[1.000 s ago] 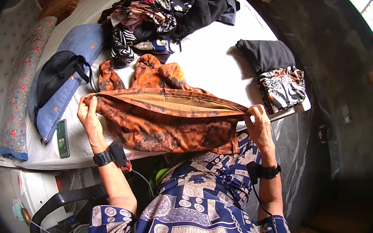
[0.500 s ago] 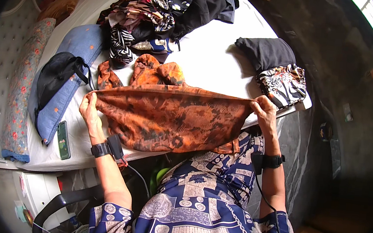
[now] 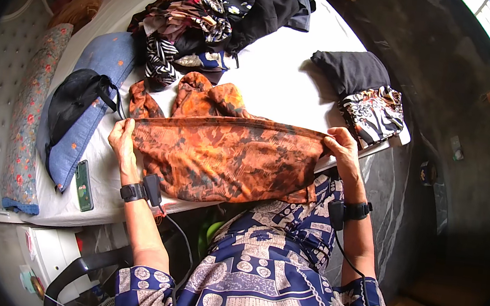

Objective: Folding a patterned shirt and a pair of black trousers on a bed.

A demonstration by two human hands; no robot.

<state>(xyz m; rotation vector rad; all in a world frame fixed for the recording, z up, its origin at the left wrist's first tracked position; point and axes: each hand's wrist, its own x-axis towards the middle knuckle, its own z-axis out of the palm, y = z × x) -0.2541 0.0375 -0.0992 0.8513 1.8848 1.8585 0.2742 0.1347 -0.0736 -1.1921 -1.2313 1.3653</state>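
An orange and black patterned garment (image 3: 226,157) is stretched between my two hands over the near edge of the bed. My left hand (image 3: 122,139) pinches its left corner, and my right hand (image 3: 343,152) grips the right corner. The upper edge runs nearly straight from hand to hand. Its lower part hangs toward my lap, and bunched folds (image 3: 200,95) of the same cloth lie on the sheet behind. Whether it is a shirt or trousers, I cannot tell.
A heap of mixed clothes (image 3: 212,16) lies at the back of the white-sheeted bed (image 3: 285,61). Folded dark cloth (image 3: 351,68) and black-white patterned cloth (image 3: 373,113) sit at the right. At left are a blue pillow (image 3: 107,59), a black mesh item (image 3: 75,100), a phone (image 3: 85,185) and a floral bolster (image 3: 33,117).
My hands have come slightly closer together, and the garment's upper edge has slackened a little. The cloth between them now shows brighter.
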